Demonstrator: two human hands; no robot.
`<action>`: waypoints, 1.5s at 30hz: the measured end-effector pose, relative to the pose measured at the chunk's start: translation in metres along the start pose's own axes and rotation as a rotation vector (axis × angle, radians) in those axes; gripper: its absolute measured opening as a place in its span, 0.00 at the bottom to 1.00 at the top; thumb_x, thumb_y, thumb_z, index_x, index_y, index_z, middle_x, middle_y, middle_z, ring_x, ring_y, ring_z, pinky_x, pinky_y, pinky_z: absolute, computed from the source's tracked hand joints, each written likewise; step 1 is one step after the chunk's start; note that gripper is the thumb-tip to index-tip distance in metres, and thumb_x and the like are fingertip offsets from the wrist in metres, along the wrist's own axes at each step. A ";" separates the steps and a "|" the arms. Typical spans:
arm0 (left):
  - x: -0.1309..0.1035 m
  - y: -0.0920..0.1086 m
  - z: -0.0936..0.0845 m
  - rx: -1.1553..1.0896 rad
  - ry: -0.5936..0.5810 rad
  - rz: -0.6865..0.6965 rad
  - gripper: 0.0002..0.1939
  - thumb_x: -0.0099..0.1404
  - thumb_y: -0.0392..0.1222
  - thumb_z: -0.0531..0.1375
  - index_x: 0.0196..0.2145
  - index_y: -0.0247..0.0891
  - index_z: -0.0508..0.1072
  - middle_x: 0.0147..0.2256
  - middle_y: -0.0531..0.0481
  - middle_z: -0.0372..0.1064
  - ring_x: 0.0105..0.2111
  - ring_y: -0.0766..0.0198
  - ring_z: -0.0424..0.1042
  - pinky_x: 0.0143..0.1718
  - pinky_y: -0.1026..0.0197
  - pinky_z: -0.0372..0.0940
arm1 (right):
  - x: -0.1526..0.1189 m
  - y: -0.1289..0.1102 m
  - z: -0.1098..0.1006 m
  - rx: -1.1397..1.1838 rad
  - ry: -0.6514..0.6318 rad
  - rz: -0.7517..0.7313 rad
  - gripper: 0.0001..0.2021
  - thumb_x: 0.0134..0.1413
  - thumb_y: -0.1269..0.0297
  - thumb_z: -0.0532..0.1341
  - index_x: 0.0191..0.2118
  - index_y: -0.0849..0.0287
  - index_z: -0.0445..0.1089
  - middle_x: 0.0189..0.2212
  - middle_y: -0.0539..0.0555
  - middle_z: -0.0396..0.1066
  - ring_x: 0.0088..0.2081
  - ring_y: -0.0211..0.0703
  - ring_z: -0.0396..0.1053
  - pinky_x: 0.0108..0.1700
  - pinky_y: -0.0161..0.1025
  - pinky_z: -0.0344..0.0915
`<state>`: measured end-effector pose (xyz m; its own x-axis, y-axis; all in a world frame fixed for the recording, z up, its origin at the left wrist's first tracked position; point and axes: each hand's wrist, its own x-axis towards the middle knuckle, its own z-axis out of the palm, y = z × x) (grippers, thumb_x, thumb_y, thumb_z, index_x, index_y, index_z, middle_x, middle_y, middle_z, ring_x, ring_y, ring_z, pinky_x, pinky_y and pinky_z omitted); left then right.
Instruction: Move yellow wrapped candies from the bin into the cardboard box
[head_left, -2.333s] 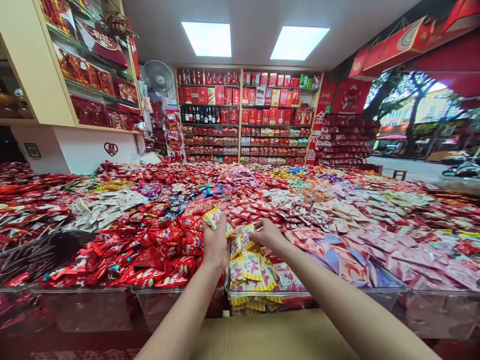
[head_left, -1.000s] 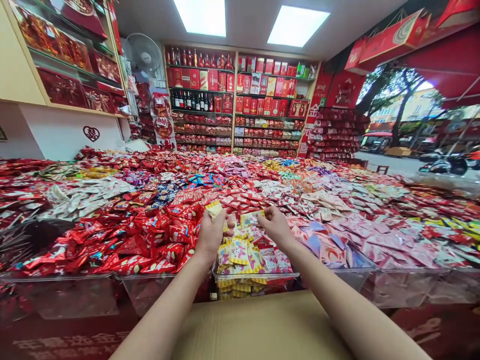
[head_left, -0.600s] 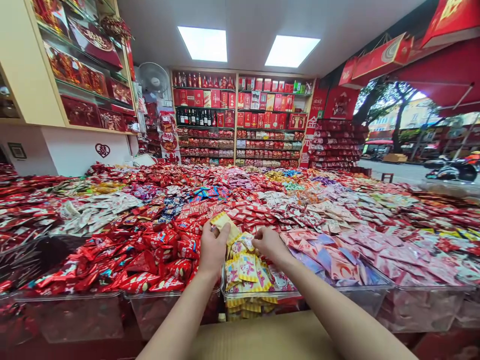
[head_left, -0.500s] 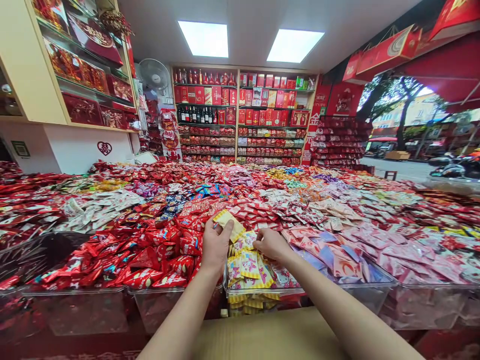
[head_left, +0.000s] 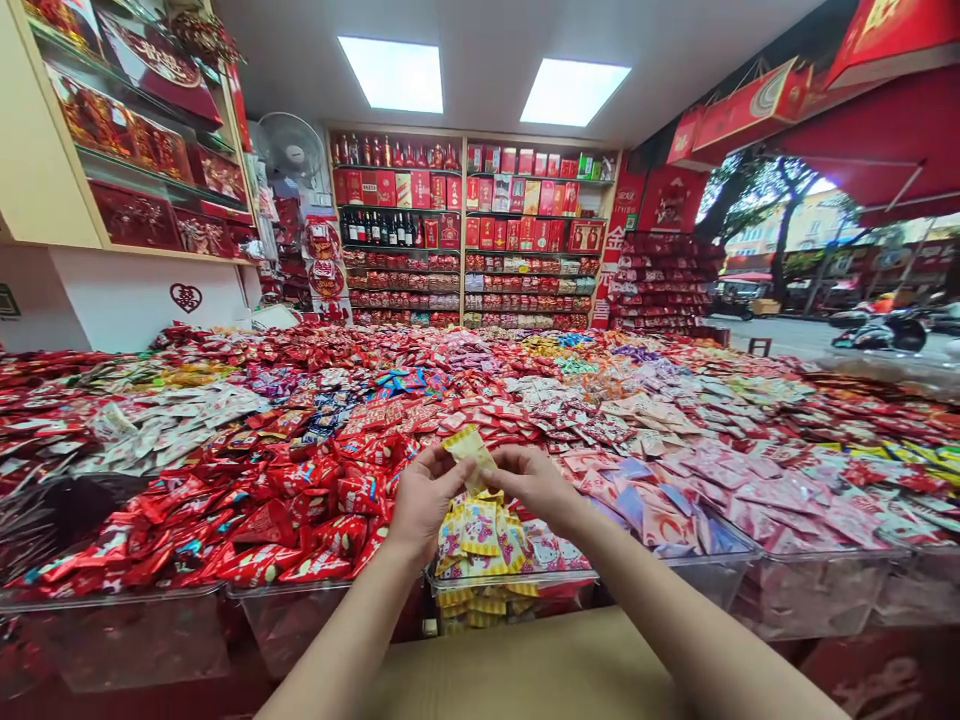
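Note:
A small pale yellow packet is held up between both hands, above a clear bin. My left hand pinches its left side with the thumb across its face. On the right, the fingers of my right hand are closed on its lower right edge. Just below lie yellow-and-white packets with pink print, heaped in the clear bin. Red shiny packets are piled left of my left hand. Pink and lilac packets fill the bin right of my right hand.
A brown cardboard surface lies below my forearms. Heaps of colourful packets spread to the back. Shelves with bottles and red boxes line the rear wall. A fan is at left; a street with scooters shows at right.
My right hand has moved up from the yellow heap to the packet held by my left hand, and both hands now grip it. The camera view has shifted slightly to the right.

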<state>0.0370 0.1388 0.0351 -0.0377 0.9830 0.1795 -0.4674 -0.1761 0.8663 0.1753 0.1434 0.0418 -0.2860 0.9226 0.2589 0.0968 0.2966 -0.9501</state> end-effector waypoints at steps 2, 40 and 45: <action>-0.001 0.003 0.000 0.005 -0.014 -0.015 0.15 0.42 0.38 0.68 0.31 0.36 0.73 0.30 0.49 0.74 0.28 0.67 0.71 0.28 0.68 0.65 | -0.002 0.001 0.000 -0.071 0.055 -0.094 0.07 0.44 0.62 0.59 0.27 0.59 0.70 0.22 0.49 0.68 0.24 0.36 0.63 0.27 0.34 0.59; 0.005 -0.004 -0.024 1.087 -0.189 0.118 0.27 0.52 0.25 0.51 0.51 0.39 0.59 0.44 0.40 0.69 0.45 0.56 0.67 0.45 0.56 0.59 | 0.071 0.014 -0.003 -0.698 0.207 0.037 0.13 0.45 0.68 0.59 0.40 0.62 0.64 0.32 0.56 0.70 0.30 0.40 0.65 0.30 0.34 0.57; -0.003 -0.002 -0.021 1.309 -0.228 0.087 0.33 0.50 0.22 0.48 0.55 0.35 0.54 0.43 0.33 0.69 0.43 0.51 0.69 0.42 0.52 0.59 | 0.084 0.032 0.030 -0.842 0.105 0.087 0.13 0.40 0.70 0.61 0.37 0.65 0.66 0.34 0.62 0.70 0.35 0.46 0.67 0.32 0.35 0.57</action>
<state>0.0191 0.1377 0.0231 0.1839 0.9582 0.2194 0.7220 -0.2831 0.6314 0.1260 0.2233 0.0282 -0.1592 0.9563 0.2451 0.8026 0.2699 -0.5319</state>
